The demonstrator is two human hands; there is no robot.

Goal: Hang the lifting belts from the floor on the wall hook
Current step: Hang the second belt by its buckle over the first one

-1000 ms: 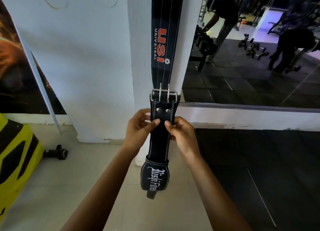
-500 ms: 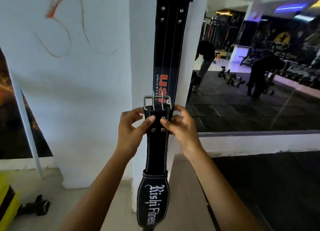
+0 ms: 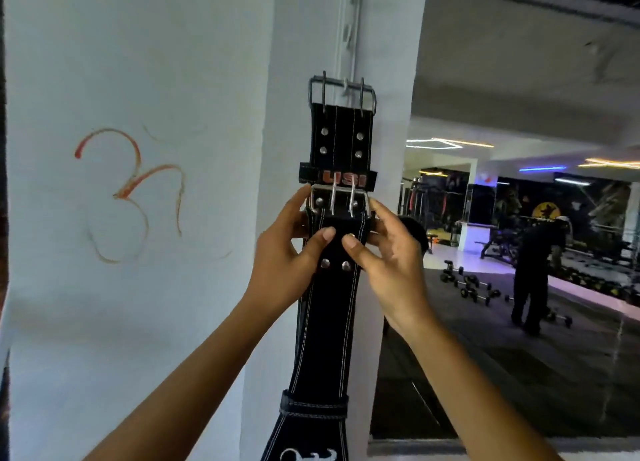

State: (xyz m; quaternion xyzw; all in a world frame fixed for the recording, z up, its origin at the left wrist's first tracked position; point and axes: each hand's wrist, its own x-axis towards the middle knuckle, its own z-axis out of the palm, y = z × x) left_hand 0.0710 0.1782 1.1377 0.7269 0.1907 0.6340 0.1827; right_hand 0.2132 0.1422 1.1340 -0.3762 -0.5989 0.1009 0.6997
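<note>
Both hands on the second belt: a black leather lifting belt with white stitching point(image 3: 334, 287), held up against the white pillar point(image 3: 284, 80). Left hand point(image 3: 287, 256) and right hand point(image 3: 388, 263) pinch it from either side just under its steel double-prong buckle point(image 3: 341, 201), thumbs pressed on the front face, fingers wrapped behind. That buckle sits right below the red-lettered keeper loop of the other black belt point(image 3: 341, 138), which already hangs by its own buckle frame point(image 3: 341, 90) on the white wall hook strip point(image 3: 349, 38).

Handling, my read: thick leather — stiff across the width, floppy lengthwise, tail-heavy, not fragile. The buckle frame is the only rigid part, so grip there and lift high enough to slip it over a hook. Free prongs may snag the hung belt.
</note>
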